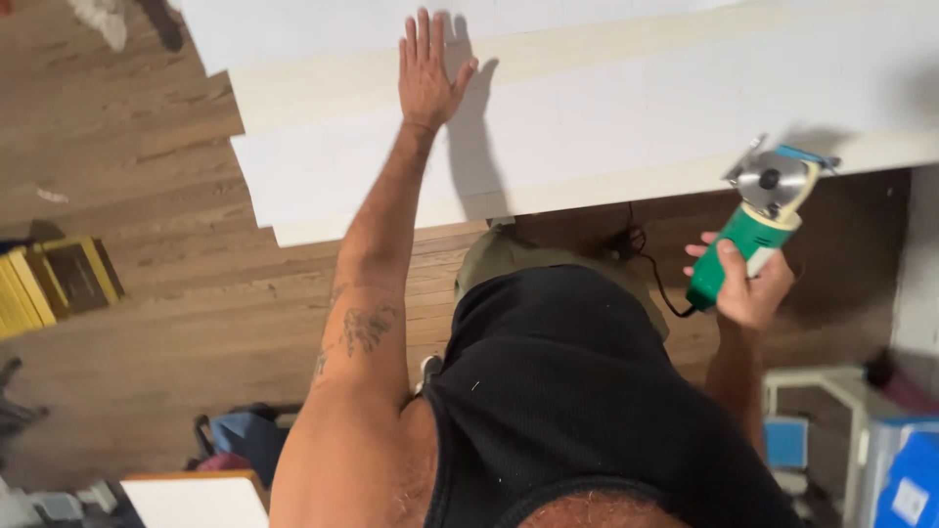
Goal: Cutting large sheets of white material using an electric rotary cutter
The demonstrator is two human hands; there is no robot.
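White sheets (587, 117) lie in overlapping layers across the tabletop, their near edges stepping down toward you, with a pale cream band running along the upper layer. Your left hand (428, 73) lies flat on them, fingers spread and palm down, the grip open and holding nothing, only pressing the material in place. Your right hand (748, 288) is closed around the green handle of a small rotary cutter (758, 210), thumb over the top. Its round silver blade and guard sit right at the near edge of the lowest sheet, toward the right end, with a black cord (655, 279) trailing from the handle down toward your body.

You appear to be at the point of lining up a cut: the sheets are pinned, the blade is at the edge, and whether it has entered the material cannot be told from here. The next move, as I judge it, calls for a steady hold from the flat hand so the layers do not creep over one another, and a level feed of the blade into the edge. Keep the cord behind the blade's path, and keep your left hand well apart from that line, as it now is.

Around you, a wooden floor (147, 293) shows below the tabletop, yellow boxes (39, 288) sit at the far left, and blue and white containers (880, 450) stand at the lower right.
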